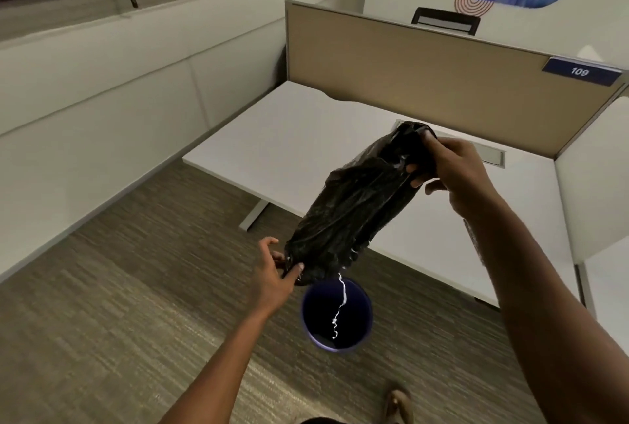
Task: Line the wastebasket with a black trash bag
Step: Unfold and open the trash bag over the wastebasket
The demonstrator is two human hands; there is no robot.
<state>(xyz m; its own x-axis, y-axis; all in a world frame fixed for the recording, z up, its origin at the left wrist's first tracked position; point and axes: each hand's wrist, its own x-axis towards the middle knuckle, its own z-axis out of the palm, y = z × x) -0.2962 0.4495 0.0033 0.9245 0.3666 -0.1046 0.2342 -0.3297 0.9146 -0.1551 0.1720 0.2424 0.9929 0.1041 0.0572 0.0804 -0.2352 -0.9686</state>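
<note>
Black trash bag [354,205] stretched slantwise in mid-air between both hands, crumpled and not yet opened out. Right hand [452,168] high, above the white counter [279,137], fingers curled shut around the bag's upper end. Left hand [272,273] low, out past the counter's near edge, thumb and fingers pinching the bag's lower end. White drawstring [340,308] dangling from that lower end — hanging straight down over the mouth of the wastebasket [366,328]. Wastebasket round, dark blue, upright on the grey-brown carpet [119,304], just off the counter's near edge, no liner showing over its rim. Bag clear of the basket, only the string crossing its opening in this view. Tan partition [425,83] along the counter's far edge, bearing a blue plate [580,72] marked 109 — chair back [446,20] showing above it.
</note>
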